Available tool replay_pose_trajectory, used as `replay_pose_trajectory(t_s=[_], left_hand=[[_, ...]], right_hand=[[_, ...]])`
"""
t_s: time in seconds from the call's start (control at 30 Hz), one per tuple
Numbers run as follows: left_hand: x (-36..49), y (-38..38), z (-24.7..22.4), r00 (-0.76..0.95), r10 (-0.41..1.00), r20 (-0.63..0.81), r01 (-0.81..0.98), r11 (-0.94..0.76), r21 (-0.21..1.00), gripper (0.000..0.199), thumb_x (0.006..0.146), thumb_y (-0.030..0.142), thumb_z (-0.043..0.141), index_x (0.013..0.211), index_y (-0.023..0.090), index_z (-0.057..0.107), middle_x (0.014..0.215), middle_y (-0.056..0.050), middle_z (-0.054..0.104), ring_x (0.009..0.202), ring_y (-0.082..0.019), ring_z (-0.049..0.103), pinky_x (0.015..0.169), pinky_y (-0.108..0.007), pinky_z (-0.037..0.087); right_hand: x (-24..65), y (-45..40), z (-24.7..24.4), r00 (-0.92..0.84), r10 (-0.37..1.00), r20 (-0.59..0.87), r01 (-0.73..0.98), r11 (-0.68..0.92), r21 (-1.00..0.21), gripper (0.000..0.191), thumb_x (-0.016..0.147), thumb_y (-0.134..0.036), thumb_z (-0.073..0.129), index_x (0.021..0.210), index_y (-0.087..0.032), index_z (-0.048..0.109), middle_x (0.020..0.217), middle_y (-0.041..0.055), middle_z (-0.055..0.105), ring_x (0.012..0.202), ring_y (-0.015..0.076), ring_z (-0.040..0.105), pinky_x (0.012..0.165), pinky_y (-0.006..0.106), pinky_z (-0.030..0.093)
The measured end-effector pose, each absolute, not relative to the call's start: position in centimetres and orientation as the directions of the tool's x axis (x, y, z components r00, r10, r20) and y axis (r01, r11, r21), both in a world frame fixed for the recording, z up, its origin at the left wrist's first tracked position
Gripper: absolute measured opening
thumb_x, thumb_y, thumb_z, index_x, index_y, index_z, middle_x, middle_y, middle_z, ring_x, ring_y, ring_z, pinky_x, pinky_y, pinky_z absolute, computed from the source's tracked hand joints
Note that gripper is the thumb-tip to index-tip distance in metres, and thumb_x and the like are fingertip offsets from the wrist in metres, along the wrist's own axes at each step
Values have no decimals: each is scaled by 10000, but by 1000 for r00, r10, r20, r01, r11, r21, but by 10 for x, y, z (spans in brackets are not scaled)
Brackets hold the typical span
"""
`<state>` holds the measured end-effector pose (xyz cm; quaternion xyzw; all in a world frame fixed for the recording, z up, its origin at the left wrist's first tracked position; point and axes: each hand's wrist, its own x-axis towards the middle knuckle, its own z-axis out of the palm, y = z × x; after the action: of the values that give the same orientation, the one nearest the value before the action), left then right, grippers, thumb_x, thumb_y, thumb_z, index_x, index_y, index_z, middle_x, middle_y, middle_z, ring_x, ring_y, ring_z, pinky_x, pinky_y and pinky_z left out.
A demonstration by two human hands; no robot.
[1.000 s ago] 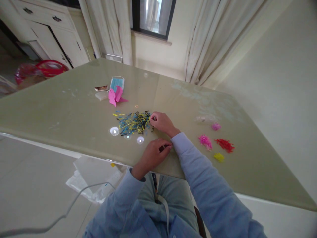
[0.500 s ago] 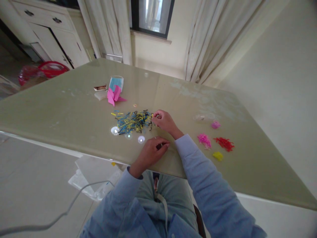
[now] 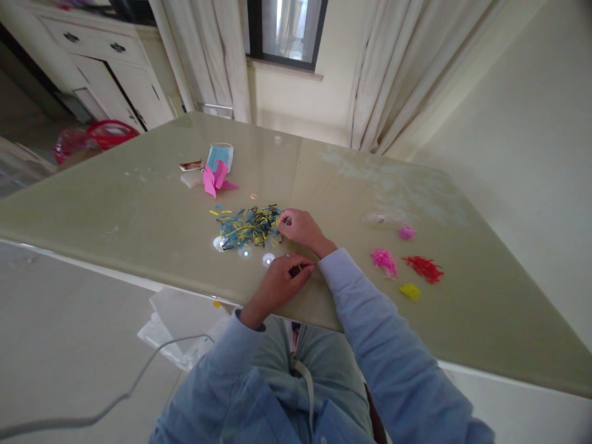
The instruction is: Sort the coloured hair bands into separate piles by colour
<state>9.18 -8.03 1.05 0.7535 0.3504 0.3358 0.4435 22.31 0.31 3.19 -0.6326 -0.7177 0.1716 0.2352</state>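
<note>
A loose pile of blue, yellow and black strips (image 3: pixel 250 227) lies on the table in front of me. At its right edge my right hand (image 3: pixel 300 229) is closed, with thumb and fingertips pinched at the strips; what they hold is too small to make out. Nearer the table's front edge, my left hand (image 3: pixel 281 280) rests with thumb and forefinger pressed together, and anything between them is too small to tell. Small piles of pink strips (image 3: pixel 384 262), red strips (image 3: pixel 424 269) and yellow strips (image 3: pixel 410 291) lie to the right of my right forearm.
Behind the pile are pink folded paper (image 3: pixel 216 178), a blue face mask (image 3: pixel 220 156) and a small brown packet (image 3: pixel 190 166). A clear bag (image 3: pixel 383 217) and a pink bundle (image 3: pixel 407 232) are at the right. The table's front edge (image 3: pixel 185 291) runs close to my body.
My right hand has moved slightly left, further over the right edge of the strip pile. My left hand keeps nearly the same place and pinch. The whole view has shifted a little.
</note>
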Motion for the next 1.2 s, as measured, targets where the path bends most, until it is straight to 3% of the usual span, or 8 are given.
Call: replay_pose_trajectory(t_s=[0.13,0.23,0.37,0.47,0.57,0.73,1.03,1.2], left_hand=[[91,-80,10,525,830,188,239,-356,903,194,906,267,607,940,174,774,846,-44,756,736,-163,639,674,-266,459],[91,-80,10,530,826,191,218,-350,911,200,909,274,605,948,170,771,861,-47,759,753,-168,650,689,-271,469],[91,-79,10,521,829,206,194,-349,917,187,901,258,601,913,167,765,861,-52,760,769,-172,662,699,-270,476],[91,-79,9,526,824,210,180,-348,920,196,899,258,593,907,160,762,865,-61,758,768,-169,660,699,-267,474],[91,-79,10,514,836,191,198,-332,922,215,894,286,595,915,149,760,833,-60,742,709,-154,627,660,-260,456],[88,-80,13,520,840,154,202,-296,933,230,878,322,593,869,149,745,746,-35,699,609,-125,546,580,-243,405],[87,-79,10,500,854,142,212,-280,936,245,870,361,626,897,158,759,812,-58,730,693,-153,609,602,-246,446],[86,-80,8,477,868,136,219,-267,939,250,876,378,647,918,166,772,822,-53,738,693,-150,628,599,-242,465]], right_hand=[[225,4,28,-84,986,147,819,152,-554,144,843,-219,609,874,-163,738,843,41,733,735,145,595,719,252,402],[225,3,28,-56,989,135,740,132,-660,99,819,-218,613,812,-162,695,736,10,688,666,123,571,665,236,402],[223,-10,41,-56,998,0,436,25,-900,72,786,-249,601,767,-181,613,519,-71,535,467,82,459,501,206,353],[224,-33,60,-111,992,-65,120,-52,-991,159,772,-338,650,812,-194,596,472,-105,491,377,54,347,394,185,260],[229,-62,80,-114,992,-53,-148,-70,-987,228,743,-365,717,836,-197,593,463,-116,491,356,37,297,353,168,194],[236,-107,97,-111,991,-73,-491,-119,-863,211,765,-321,724,838,-224,551,432,-151,422,331,23,187,343,151,161],[241,-145,95,-41,999,-30,-552,-48,-832,143,825,-300,692,848,-211,583,441,-133,427,349,27,221,361,147,177],[256,-168,82,188,982,-28,-428,56,-902,161,833,-332,706,858,-213,601,449,-127,420,361,34,249,359,152,178]])
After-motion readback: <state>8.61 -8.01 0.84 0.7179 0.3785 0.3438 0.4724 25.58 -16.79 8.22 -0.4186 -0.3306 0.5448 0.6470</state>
